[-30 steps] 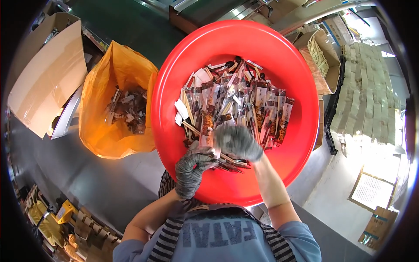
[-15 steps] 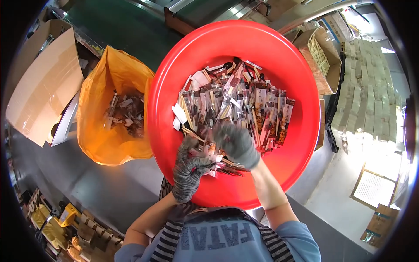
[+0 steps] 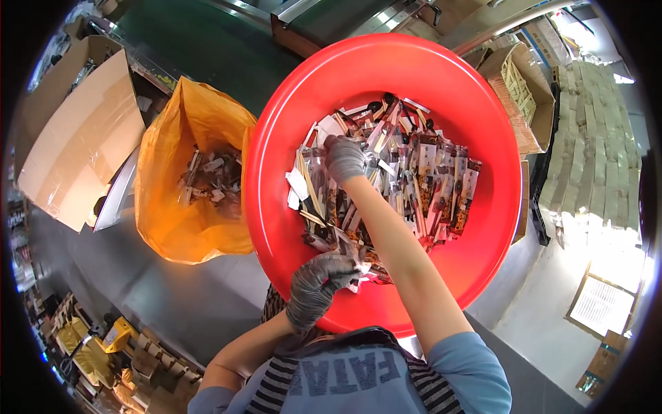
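The gloved left hand (image 3: 318,283) clamps a gathered bunch of sachets (image 3: 358,257) at the red basin's (image 3: 483,117) near rim, while the right hand (image 3: 344,159) — fingers curled onto the far heap of packets (image 3: 427,179) — grips more, an orange bag (image 3: 172,207) gaping leftward.

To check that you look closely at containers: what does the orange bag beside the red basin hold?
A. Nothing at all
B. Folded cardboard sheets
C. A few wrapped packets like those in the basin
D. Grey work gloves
C: the open orange bag shows a small heap of wrapped packets at its bottom, like the packets in the red basin.
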The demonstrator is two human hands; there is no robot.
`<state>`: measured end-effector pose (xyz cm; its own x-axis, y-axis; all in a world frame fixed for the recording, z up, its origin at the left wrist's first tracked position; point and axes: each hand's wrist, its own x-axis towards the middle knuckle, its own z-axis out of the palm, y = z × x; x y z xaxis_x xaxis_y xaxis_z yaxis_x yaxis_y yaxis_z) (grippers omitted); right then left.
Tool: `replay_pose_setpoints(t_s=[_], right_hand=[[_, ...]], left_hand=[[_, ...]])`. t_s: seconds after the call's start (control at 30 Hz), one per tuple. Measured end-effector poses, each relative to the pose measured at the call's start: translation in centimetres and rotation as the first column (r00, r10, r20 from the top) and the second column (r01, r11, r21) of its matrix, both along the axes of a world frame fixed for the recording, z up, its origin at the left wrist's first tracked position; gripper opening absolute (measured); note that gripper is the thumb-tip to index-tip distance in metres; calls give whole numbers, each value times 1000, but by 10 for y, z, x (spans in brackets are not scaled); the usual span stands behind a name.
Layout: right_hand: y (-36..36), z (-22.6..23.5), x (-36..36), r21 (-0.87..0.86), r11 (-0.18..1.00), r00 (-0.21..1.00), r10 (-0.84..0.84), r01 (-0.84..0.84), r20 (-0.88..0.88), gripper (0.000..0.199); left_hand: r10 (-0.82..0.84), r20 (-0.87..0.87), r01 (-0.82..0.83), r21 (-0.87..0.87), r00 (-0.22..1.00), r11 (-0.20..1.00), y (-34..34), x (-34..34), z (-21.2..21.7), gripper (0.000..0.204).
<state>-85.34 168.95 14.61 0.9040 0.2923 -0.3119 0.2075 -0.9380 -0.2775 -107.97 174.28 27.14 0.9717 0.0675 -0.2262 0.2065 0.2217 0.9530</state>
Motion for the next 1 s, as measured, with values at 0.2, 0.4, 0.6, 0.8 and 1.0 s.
replay_pose_setpoints(t_s=[0.2, 0.4, 0.6, 0.8, 1.0], right_hand=[[-57, 98, -62, 661, 739, 983, 9, -129, 181, 6], [-80, 142, -85, 820, 572, 827, 453, 16, -333, 18], [-48, 78, -31, 623, 742, 675, 329, 247, -660, 25], [-11, -16, 3, 49, 983, 979, 181, -177, -93, 15], [-49, 112, -86, 684, 720, 969, 232, -116, -81, 6]], left_hand=[[86, -99, -95, -88, 991, 992, 13, 0, -16, 22], [-49, 178, -12, 325, 983, 946, 17, 20, 1, 23], [-15, 83, -16, 366, 996, 930, 20, 10, -9, 22], [54, 4, -54, 165, 999, 985, 3, 15, 6, 20], [120, 31, -124, 281, 992, 952, 18, 9, -17, 30]])
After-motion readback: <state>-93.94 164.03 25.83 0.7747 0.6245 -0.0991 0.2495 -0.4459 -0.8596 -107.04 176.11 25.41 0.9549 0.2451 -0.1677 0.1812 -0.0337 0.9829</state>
